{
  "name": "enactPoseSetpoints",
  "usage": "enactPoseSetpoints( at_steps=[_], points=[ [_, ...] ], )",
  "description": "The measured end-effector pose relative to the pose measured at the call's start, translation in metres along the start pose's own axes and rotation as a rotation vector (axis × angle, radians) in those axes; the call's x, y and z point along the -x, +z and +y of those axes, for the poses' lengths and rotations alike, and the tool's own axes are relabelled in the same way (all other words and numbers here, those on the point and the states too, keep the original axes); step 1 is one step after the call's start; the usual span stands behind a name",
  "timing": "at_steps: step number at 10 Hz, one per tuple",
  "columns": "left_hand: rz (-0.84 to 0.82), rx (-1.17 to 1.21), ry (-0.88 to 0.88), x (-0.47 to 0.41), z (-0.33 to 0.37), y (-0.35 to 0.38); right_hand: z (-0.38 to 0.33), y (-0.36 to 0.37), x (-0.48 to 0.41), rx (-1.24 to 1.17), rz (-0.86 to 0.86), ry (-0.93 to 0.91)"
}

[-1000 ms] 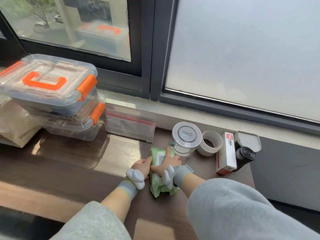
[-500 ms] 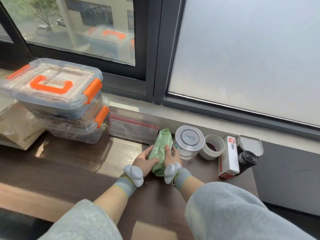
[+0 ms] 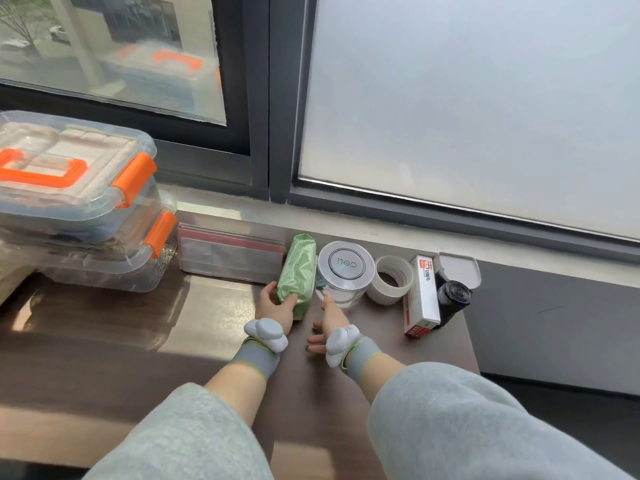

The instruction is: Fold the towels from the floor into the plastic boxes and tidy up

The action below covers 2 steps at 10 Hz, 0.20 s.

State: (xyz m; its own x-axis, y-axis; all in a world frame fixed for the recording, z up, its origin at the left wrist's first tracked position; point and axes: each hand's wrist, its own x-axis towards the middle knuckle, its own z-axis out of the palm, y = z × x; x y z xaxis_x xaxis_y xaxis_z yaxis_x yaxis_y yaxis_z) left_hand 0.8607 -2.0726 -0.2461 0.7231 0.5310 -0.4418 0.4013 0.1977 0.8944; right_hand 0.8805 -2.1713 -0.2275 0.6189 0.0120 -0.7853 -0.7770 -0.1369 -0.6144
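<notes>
**Boxes packed and stacked, last bits of tidying on the desk**

The towel part looks done, as far as I can judge. The two plastic boxes (image 3: 79, 202) sit stacked at the left end of the desk (image 3: 138, 341), both lids on and the orange latches down. Through the clear walls I can see folded cloth (image 3: 83, 232) inside. What is left seems to be lining up the small things along the window sill.

My left hand (image 3: 277, 306) grips the green wipes pack (image 3: 298, 275), thumb on the near face and fingers curled round the far side. The pack stands on its edge, between the clear zip pouch (image 3: 228, 254) and the round white tub (image 3: 346, 268). My right hand (image 3: 329, 323) is loose and spread and holds nothing. Its forefinger reaches toward the foot of the tub, though I cannot tell whether it touches. To the right of the tub come the tape roll (image 3: 393, 278), a red-and-white carton (image 3: 420, 299) and a black roll of bags (image 3: 452, 299), close together.

The floor is out of view, so I cannot say whether any towel lies there. The boxes are cut off at the left edge, and glare and the ribbed lids hide how many towels each holds. My own sleeves cover the near part of the desk.
</notes>
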Motion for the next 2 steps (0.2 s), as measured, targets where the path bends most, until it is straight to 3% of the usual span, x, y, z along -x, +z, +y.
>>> enactPoseSetpoints(
  at_steps=[2],
  points=[
    [0.056, 0.021, -0.186, 0.013, -0.020, 0.001, 0.011, -0.037, -0.006, -0.034, 0.133, -0.044]
  ],
)
